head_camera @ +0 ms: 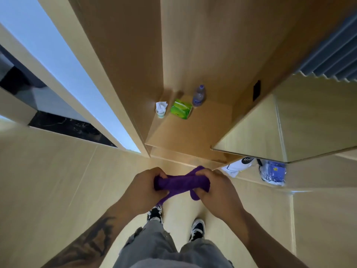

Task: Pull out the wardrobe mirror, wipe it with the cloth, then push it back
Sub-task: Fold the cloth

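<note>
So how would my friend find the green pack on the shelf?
Look at the big wooden wardrobe shelf ahead of the person. Three small things stand in a row at its back: a white cup on the left, a clear water bottle on the right. The pack sits between them, the only bright green one.

You are covering both ends of the cloth (181,183) with your left hand (144,188) and right hand (216,187). Right of the cloth, the mirror (289,128) is running off the picture's edge and hiding part of a white bag (236,167).
</note>
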`<act>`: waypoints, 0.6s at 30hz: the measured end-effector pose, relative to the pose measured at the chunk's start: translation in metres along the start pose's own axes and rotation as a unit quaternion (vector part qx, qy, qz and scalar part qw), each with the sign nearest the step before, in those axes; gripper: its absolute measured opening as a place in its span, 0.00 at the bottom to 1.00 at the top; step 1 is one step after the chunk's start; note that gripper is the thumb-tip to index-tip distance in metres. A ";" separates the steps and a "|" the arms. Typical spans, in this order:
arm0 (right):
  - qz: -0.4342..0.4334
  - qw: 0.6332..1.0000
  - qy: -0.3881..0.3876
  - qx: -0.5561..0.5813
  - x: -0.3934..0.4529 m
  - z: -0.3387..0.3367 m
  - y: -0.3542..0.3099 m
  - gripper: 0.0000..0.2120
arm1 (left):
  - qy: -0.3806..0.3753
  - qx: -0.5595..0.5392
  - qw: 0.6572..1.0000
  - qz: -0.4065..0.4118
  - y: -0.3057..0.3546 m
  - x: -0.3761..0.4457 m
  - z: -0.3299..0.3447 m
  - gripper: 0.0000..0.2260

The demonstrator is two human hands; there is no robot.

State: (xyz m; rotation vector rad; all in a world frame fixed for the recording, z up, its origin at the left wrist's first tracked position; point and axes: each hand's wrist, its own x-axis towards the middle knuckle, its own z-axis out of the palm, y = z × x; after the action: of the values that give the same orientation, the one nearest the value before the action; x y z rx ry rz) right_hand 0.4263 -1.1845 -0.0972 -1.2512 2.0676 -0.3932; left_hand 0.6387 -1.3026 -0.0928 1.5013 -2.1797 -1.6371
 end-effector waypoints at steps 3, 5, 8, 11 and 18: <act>0.049 0.996 -0.008 0.067 0.032 0.024 -0.006 0.12 | -0.015 0.009 1.000 0.008 -0.029 0.038 -0.024 0.12; 0.066 0.993 0.011 0.099 0.057 0.040 -0.005 0.11 | -0.027 -0.051 0.998 -0.019 -0.047 0.065 -0.037 0.11; 0.084 0.978 0.021 0.192 0.099 0.060 0.000 0.08 | -0.043 -0.147 0.987 -0.047 -0.073 0.110 -0.045 0.08; 0.154 0.937 0.018 0.314 0.142 0.081 0.016 0.07 | -0.027 -0.249 0.964 -0.087 -0.099 0.157 -0.037 0.04; 0.200 0.904 0.090 0.367 0.251 0.155 0.078 0.22 | 0.054 -0.285 0.945 -0.150 -0.159 0.278 0.014 0.16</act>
State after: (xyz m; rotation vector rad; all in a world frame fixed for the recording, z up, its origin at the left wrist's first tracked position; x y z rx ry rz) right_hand 0.4036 -1.3497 -0.3524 -0.3417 1.9572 -1.0012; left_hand 0.5873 -1.4815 -0.3539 1.7202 -1.2894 -1.9771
